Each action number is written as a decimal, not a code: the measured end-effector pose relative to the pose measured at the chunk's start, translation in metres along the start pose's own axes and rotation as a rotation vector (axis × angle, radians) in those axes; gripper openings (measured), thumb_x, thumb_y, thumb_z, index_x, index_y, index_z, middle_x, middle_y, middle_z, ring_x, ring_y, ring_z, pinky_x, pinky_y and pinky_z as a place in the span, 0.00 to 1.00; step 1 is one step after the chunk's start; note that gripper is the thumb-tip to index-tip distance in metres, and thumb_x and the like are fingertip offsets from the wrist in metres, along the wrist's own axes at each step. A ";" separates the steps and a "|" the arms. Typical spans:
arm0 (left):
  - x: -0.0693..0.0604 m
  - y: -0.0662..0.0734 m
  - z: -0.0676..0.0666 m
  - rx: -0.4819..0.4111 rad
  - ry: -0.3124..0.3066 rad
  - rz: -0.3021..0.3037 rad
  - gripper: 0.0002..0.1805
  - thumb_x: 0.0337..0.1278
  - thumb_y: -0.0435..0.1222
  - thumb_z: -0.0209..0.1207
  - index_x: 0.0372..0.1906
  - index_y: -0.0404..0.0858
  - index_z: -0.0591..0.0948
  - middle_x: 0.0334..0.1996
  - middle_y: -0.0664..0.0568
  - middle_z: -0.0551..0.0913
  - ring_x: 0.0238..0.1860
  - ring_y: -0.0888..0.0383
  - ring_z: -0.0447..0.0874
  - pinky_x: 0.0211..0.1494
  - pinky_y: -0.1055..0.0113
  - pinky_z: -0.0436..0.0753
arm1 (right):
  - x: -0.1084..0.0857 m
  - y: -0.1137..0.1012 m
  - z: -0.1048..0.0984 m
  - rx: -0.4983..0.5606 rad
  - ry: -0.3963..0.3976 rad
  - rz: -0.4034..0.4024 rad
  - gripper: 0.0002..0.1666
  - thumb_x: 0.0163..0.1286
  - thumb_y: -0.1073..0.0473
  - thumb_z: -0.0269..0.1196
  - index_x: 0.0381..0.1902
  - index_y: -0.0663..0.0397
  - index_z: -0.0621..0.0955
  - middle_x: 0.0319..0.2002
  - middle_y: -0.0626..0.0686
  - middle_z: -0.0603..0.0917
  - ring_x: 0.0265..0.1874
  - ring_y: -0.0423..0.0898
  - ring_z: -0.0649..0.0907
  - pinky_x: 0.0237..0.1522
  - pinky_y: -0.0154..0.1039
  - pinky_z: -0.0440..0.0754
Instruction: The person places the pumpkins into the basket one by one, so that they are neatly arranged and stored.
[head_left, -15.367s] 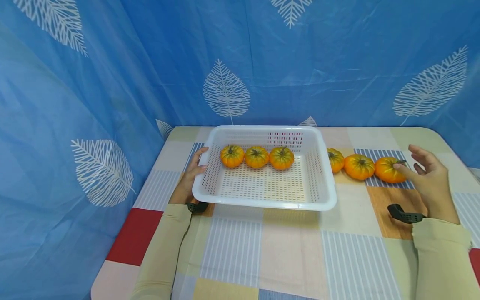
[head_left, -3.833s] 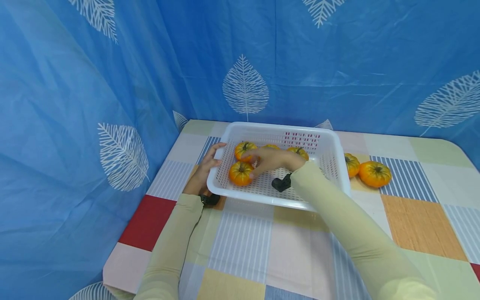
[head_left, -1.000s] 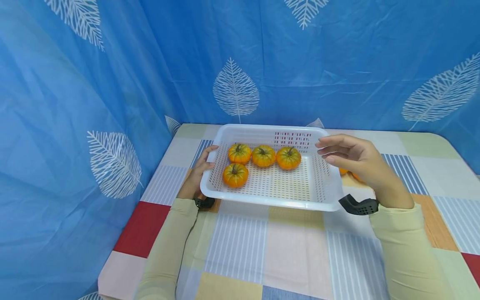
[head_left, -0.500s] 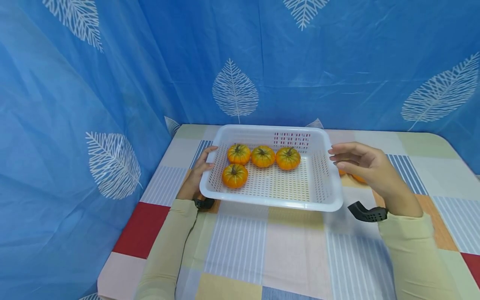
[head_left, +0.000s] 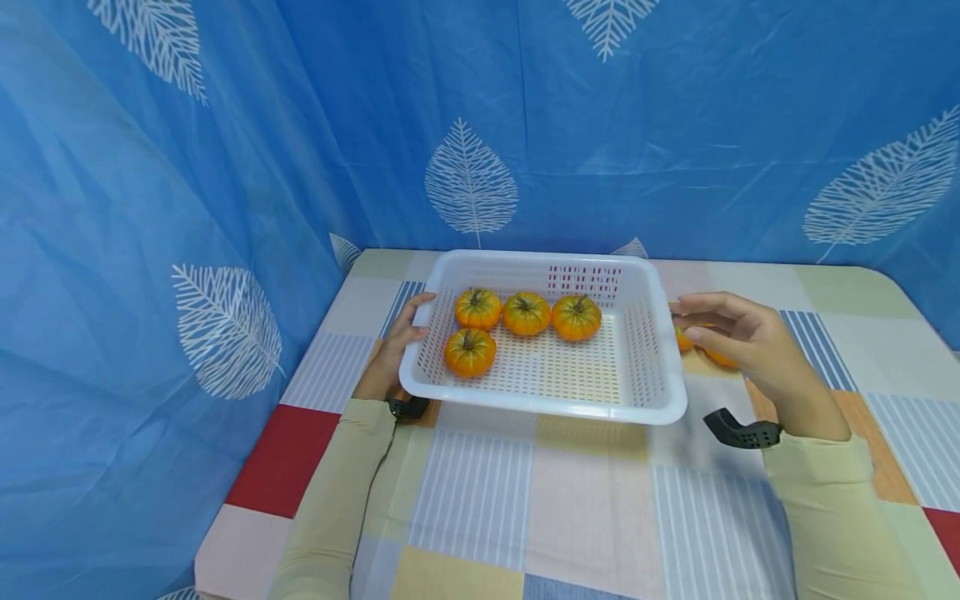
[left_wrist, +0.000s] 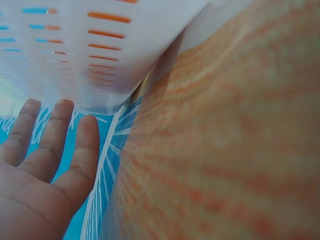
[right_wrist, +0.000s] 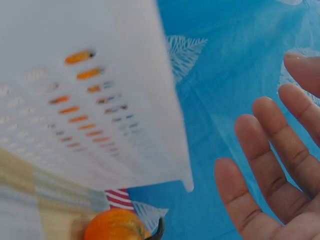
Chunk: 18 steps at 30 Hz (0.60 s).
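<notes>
A white perforated basket [head_left: 536, 406] holds several small orange pumpkins: three in a back row, with one pumpkin [head_left: 469, 352] in front of the leftmost. My left hand [head_left: 392, 350] rests against the basket's left side; in the left wrist view its fingers [left_wrist: 54, 135] look extended near the basket wall. Just right of the basket, my right hand [head_left: 750, 337] hovers with fingers spread over two pumpkins on the table, which it partly hides. In the right wrist view the hand [right_wrist: 280, 175] holds nothing, and a pumpkin [right_wrist: 116, 226] sits low beside the basket.
A patchwork checked cloth [head_left: 585, 500] covers the table. Behind and to the left hangs a blue curtain [head_left: 637, 125] with white leaf prints. Black devices are worn at both wrists, and a thin cable runs along the left sleeve [head_left: 330, 492].
Over the last second my right hand has moved right and down, from the basket's right rim to above the pumpkins outside. The left hand and the pumpkins in the basket have stayed put.
</notes>
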<state>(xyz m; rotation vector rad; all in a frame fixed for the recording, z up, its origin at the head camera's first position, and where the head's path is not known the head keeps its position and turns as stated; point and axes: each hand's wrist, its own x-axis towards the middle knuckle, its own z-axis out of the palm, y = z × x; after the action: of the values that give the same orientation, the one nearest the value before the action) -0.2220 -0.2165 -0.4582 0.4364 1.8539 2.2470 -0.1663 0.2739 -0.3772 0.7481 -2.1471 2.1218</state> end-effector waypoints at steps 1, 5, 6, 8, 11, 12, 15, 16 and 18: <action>0.000 0.000 0.000 -0.004 -0.001 0.001 0.32 0.63 0.33 0.45 0.72 0.54 0.65 0.84 0.36 0.49 0.71 0.35 0.62 0.58 0.59 0.85 | 0.000 0.001 0.000 0.004 0.010 -0.003 0.24 0.72 0.84 0.59 0.62 0.69 0.82 0.55 0.47 0.90 0.52 0.40 0.89 0.53 0.28 0.84; 0.000 0.000 0.001 -0.003 -0.002 -0.006 0.31 0.63 0.35 0.46 0.71 0.56 0.65 0.84 0.36 0.50 0.71 0.36 0.62 0.57 0.61 0.85 | -0.002 0.007 -0.003 0.022 0.055 -0.018 0.23 0.73 0.84 0.58 0.62 0.71 0.82 0.55 0.48 0.90 0.51 0.41 0.88 0.54 0.28 0.83; 0.000 0.000 0.001 -0.002 -0.004 -0.002 0.31 0.62 0.35 0.46 0.71 0.55 0.64 0.84 0.36 0.49 0.71 0.36 0.62 0.57 0.61 0.85 | -0.002 0.008 -0.004 0.022 0.066 -0.020 0.23 0.73 0.83 0.58 0.62 0.70 0.82 0.55 0.48 0.90 0.52 0.41 0.88 0.55 0.27 0.83; 0.000 0.000 0.000 -0.004 -0.008 0.005 0.31 0.62 0.35 0.46 0.71 0.55 0.65 0.84 0.35 0.49 0.71 0.35 0.62 0.57 0.60 0.85 | -0.003 0.010 -0.006 0.005 0.093 -0.021 0.23 0.73 0.83 0.58 0.62 0.69 0.83 0.55 0.47 0.89 0.53 0.41 0.87 0.55 0.27 0.82; -0.001 0.000 0.000 -0.012 -0.011 0.014 0.31 0.62 0.34 0.46 0.71 0.56 0.66 0.83 0.34 0.49 0.71 0.35 0.62 0.57 0.60 0.85 | -0.005 0.012 -0.011 -0.056 0.153 0.007 0.23 0.74 0.80 0.60 0.63 0.62 0.85 0.56 0.45 0.88 0.53 0.40 0.86 0.55 0.24 0.81; -0.001 0.000 0.000 -0.013 -0.012 0.015 0.31 0.62 0.34 0.46 0.71 0.56 0.66 0.83 0.34 0.49 0.70 0.35 0.62 0.57 0.59 0.85 | -0.005 0.012 -0.013 -0.075 0.178 0.020 0.23 0.75 0.79 0.61 0.63 0.61 0.85 0.57 0.45 0.88 0.54 0.40 0.85 0.55 0.24 0.80; 0.000 0.000 0.001 -0.019 -0.010 0.005 0.31 0.63 0.35 0.46 0.71 0.56 0.65 0.83 0.34 0.50 0.70 0.37 0.63 0.58 0.60 0.84 | -0.007 0.015 -0.019 -0.104 0.253 0.057 0.23 0.75 0.76 0.63 0.63 0.56 0.85 0.58 0.43 0.87 0.55 0.38 0.84 0.56 0.22 0.78; 0.000 0.000 0.001 -0.021 -0.010 0.003 0.31 0.63 0.35 0.45 0.72 0.55 0.65 0.83 0.34 0.50 0.70 0.37 0.63 0.59 0.60 0.84 | -0.007 0.017 -0.021 -0.110 0.278 0.066 0.24 0.75 0.76 0.63 0.64 0.54 0.85 0.58 0.42 0.87 0.55 0.37 0.84 0.57 0.22 0.77; 0.000 0.000 0.001 -0.019 -0.004 -0.007 0.31 0.63 0.35 0.46 0.72 0.55 0.64 0.83 0.35 0.51 0.70 0.37 0.63 0.59 0.61 0.84 | -0.008 0.020 -0.025 -0.119 0.323 0.073 0.24 0.74 0.75 0.64 0.64 0.54 0.85 0.57 0.41 0.87 0.56 0.36 0.83 0.57 0.21 0.76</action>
<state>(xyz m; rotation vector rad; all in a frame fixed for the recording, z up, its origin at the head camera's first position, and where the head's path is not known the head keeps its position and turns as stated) -0.2214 -0.2157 -0.4578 0.4306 1.8279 2.2553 -0.1740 0.2990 -0.3971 0.2969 -2.1267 1.9629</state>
